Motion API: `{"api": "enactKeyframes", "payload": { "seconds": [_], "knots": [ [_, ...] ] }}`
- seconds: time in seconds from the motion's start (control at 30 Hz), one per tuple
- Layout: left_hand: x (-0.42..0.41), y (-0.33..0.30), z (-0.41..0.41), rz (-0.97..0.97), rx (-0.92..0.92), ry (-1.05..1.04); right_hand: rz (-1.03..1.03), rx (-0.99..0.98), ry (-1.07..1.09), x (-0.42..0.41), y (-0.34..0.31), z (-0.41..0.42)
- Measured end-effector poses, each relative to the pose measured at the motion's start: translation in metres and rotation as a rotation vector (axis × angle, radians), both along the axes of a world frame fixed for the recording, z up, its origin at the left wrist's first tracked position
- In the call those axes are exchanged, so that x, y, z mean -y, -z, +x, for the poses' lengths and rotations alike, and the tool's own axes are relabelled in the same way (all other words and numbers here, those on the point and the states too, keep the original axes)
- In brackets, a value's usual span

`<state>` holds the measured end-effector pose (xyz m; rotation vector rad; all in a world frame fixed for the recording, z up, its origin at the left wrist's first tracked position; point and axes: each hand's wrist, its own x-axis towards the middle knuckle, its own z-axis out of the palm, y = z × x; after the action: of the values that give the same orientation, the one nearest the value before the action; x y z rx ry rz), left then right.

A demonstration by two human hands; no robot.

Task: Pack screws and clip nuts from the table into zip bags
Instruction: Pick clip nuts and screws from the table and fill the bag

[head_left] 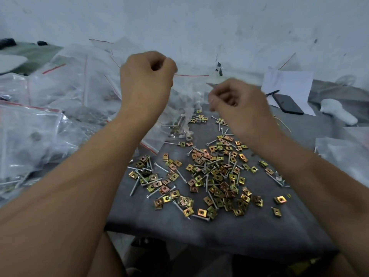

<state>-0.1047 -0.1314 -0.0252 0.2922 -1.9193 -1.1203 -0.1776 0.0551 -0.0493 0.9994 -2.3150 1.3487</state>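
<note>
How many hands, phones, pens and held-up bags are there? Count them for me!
hands: 2 (left hand, right hand)
bag held up by the left hand: 1
phone: 1
pen: 1
Total: 5

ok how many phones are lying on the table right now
1: a black phone lies at the far right of the table, partly on white paper, beyond the right hand. Bags could hide others.
</note>
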Motion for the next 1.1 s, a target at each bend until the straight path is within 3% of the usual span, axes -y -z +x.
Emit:
{"api": "enactKeyframes", "payload": {
  "seconds": [0.1, 0.17, 0.43, 0.6, 0.77, 1.1],
  "knots": [
    [0.002, -0.002, 0.000, 0.035, -0.047, -0.018, 0.417, 0.019, 0.022, 0.010, 0.029, -0.006],
    [0.001, -0.004, 0.000, 0.052, -0.064, -0.016, 0.516, 0.065, 0.026, 0.018, 0.043, -0.007],
    [0.004, -0.004, 0.000, 0.043, -0.002, -0.044, 0.462, 0.182, 0.040, 0.033, 0.057, -0.016],
    [0.012, 0.005, 0.004, 0.031, 0.080, -0.071, 0.422, 0.114, 0.099, 0.016, 0.053, -0.022],
    [0.009, 0.007, 0.000, -0.032, 0.102, -0.055, 0.238, 0.245, 0.135, 0.001, 0.045, -0.044],
    [0.015, 0.007, -0.005, -0.042, 0.086, -0.080, 0.603, 0.092, 0.023, 0.046, 0.020, -0.074]
  ]
}}
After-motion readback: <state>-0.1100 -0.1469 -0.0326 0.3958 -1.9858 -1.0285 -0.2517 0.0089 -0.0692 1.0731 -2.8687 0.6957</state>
